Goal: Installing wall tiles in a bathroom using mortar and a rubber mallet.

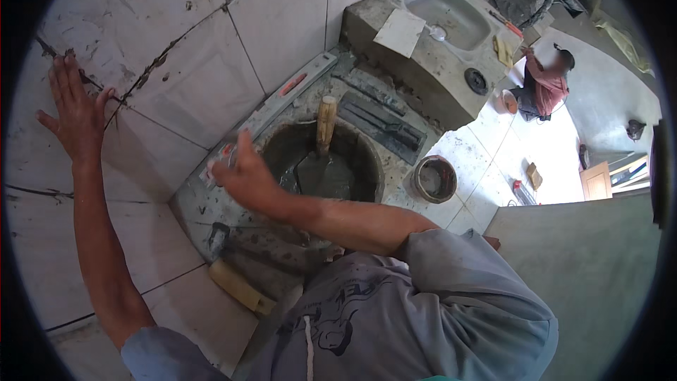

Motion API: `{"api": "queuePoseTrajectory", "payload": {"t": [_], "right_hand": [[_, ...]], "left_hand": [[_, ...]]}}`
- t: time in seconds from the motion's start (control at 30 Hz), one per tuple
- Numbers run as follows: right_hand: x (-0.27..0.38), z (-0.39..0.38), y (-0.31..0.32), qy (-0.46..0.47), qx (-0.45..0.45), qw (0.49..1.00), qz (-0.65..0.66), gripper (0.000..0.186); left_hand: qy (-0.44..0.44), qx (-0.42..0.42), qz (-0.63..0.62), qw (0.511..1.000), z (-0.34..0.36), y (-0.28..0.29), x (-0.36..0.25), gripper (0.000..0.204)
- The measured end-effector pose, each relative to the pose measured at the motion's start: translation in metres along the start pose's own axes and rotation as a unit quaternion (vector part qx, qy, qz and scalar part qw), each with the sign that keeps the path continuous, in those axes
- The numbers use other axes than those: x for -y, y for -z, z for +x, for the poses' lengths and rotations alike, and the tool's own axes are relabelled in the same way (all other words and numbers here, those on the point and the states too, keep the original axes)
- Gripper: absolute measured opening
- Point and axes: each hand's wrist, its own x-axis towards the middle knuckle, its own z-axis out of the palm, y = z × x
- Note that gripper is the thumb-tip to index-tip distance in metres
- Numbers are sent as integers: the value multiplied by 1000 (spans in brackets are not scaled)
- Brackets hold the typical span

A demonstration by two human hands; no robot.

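Observation:
My left hand [76,116] lies flat against the dirty white wall tiles [176,63], fingers spread near a dark joint. My right hand [247,180] is above the ledge, index finger and thumb apart, its other fingers mostly hidden. It overlaps the near end of a long grey level [300,83] with red parts, lying along the wall; contact cannot be made out. Beside that hand, a round bucket [374,152] holds wet grey mortar. A trowel [326,127] stands in it, wooden handle up and blade in the mortar.
A grey float [384,127] lies beyond the bucket. A smaller bucket [435,178] stands to the right. The concrete counter [430,74] holds a sink [451,17] and a loose tile piece [400,32]. Another person [546,88] crouches on the white floor at far right.

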Motion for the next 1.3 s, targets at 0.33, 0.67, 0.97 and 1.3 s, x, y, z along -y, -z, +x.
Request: {"api": "queuePoseTrajectory", "payload": {"t": [0.33, 0.67, 0.97, 1.3], "right_hand": [[93, -2, 133, -184, 21, 966, 181, 39], [129, 13, 191, -157, 62, 986, -5, 63], [136, 13, 217, -114, 129, 982, -74, 25], [126, 45, 167, -97, 245, 940, -216, 39]], "left_hand": [[-8, -72, -63, 995, 6, 3, -10, 97], [27, -3, -15, 1000, 3, 10, -15, 100], [66, 110, 50, 991, 18, 30, -29, 106], [94, 152, 24, 983, 13, 41, -33, 124]]}}
